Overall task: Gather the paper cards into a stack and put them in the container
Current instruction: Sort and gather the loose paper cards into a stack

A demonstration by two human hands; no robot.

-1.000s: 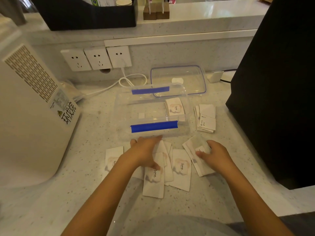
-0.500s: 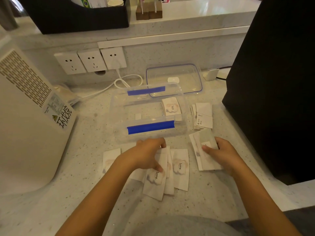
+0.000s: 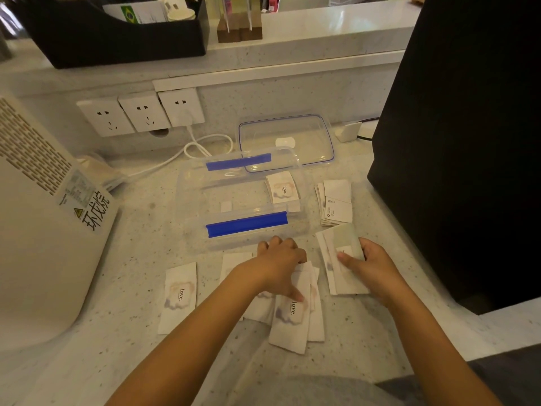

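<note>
Lone card (image 3: 178, 297) flat on counter (image 3: 140, 259), far left. Left hand (image 3: 281, 266) — fingers pressed down on overlapping loose cards (image 3: 294, 320), not clenched. Clear container (image 3: 243, 200) just behind, a few cards (image 3: 282, 189) inside. Right hand (image 3: 370, 266) — fingers grasping a gathered stack (image 3: 341, 268); another pile (image 3: 336, 203) beside the container.

White appliance (image 3: 44, 230) left — 3 wall sockets (image 3: 140, 112), black tray (image 3: 117, 33).

Single head-worn view, forward and steeply down, close over the counter (image 3: 140, 259).
</note>
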